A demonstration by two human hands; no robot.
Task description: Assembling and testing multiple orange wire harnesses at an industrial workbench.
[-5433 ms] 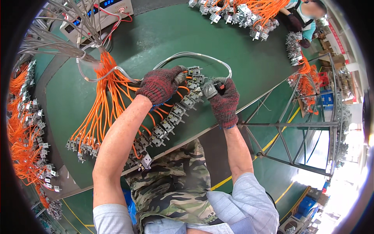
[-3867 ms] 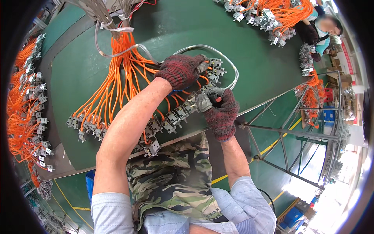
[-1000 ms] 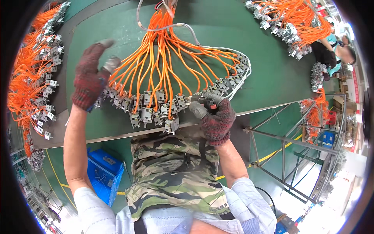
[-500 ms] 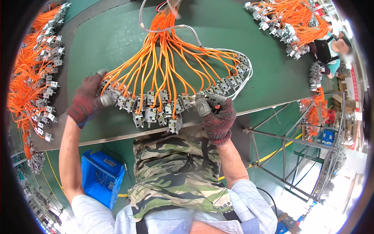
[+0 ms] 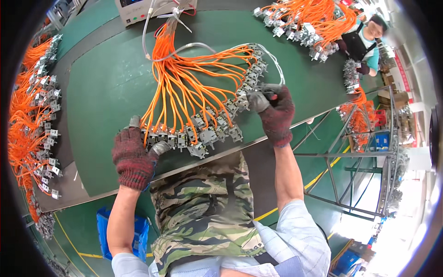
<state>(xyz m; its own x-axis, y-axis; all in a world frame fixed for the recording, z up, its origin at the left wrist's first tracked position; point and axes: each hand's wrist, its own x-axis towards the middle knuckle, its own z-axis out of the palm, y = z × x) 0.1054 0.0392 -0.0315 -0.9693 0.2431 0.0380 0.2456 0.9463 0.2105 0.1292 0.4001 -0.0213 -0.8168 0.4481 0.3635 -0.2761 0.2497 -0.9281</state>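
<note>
A bundle of orange cables fans out over a green-topped bench toward me. Each cable ends in a small grey metal connector block, and the blocks form a curved row. My left hand, in a dark red knitted glove with grey fingertips, closes thumb and fingers round the row's left end. My right hand, gloved alike, is closed at the row's right side, with its thumb close to the blocks. A dark thing with a red spot shows in its fingers; its kind is hidden.
A white box-shaped device with buttons stands at the bench's back. More orange cable bundles lie left and far right, where another person works. A metal frame stands right; a blue crate sits below the bench.
My left hand has moved right and nearer, along with the row's left end. My right hand has moved right and farther away. The row now slants up to the right, and the view has shifted.
</note>
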